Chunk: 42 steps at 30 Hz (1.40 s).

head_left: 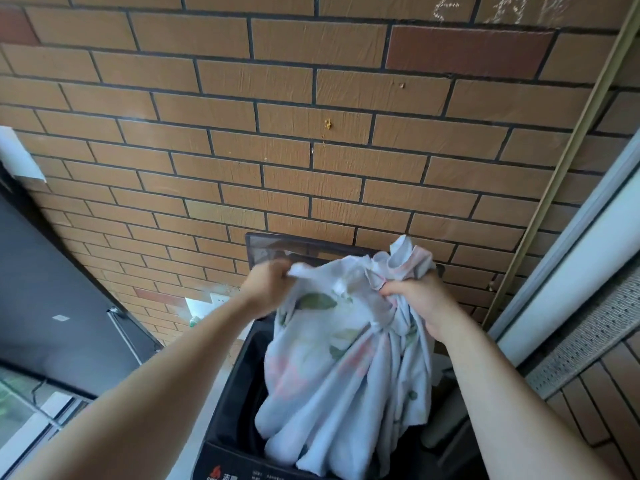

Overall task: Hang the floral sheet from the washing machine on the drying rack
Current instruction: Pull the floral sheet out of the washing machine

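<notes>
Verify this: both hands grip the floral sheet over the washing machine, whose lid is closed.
Not closed: the head view shows the lid standing open. Both the left hand and right hand do grip the floral sheet over the washing machine.

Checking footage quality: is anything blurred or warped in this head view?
Head view: the left hand is motion-blurred where it grips the floral sheet; the right hand looks sharper; wide-angle distortion bows the brick wall courses; lighting is soft, no harsh shadows.

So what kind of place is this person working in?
Probably a home laundry corner, perhaps a balcony: a top-loading washing machine stands before a brick-tiled wall, with a floral sheet held over its tub.
</notes>
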Each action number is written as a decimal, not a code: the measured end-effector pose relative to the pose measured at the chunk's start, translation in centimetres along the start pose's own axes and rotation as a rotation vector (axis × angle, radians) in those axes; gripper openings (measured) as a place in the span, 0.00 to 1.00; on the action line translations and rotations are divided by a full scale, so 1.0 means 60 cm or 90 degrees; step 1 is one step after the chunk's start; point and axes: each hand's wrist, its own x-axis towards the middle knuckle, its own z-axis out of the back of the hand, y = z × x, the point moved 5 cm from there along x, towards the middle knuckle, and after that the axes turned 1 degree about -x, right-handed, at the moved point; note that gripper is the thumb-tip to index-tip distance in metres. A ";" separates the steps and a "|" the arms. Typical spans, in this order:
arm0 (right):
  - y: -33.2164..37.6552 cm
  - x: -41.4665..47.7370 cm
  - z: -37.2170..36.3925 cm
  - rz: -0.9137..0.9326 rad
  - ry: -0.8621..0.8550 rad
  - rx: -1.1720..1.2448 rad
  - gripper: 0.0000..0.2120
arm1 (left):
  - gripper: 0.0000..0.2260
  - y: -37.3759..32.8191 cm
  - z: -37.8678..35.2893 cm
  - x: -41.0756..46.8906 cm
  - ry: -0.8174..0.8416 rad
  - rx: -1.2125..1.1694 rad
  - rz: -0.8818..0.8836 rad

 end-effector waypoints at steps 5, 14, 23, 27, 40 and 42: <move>0.005 -0.015 -0.017 -0.011 0.167 -0.059 0.16 | 0.07 -0.127 0.104 -0.003 -0.189 0.007 -0.263; 0.010 -0.040 -0.109 -0.022 0.300 -0.045 0.16 | 0.06 -0.112 0.083 0.005 -0.208 -0.018 -0.185; 0.038 0.009 -0.105 0.091 0.135 -0.129 0.05 | 0.27 -0.092 0.060 -0.014 -0.026 -0.304 -0.135; 0.034 0.009 -0.129 0.162 0.149 -0.283 0.06 | 0.23 -0.137 0.025 -0.039 -0.015 -0.275 -0.247; -0.125 -0.016 -0.128 -0.031 0.293 -0.328 0.16 | 0.11 -0.107 0.100 -0.016 -0.295 -0.278 -0.096; -0.196 -0.029 -0.121 -0.095 0.324 -0.369 0.17 | 0.11 -0.112 0.134 -0.017 -0.322 -0.331 -0.079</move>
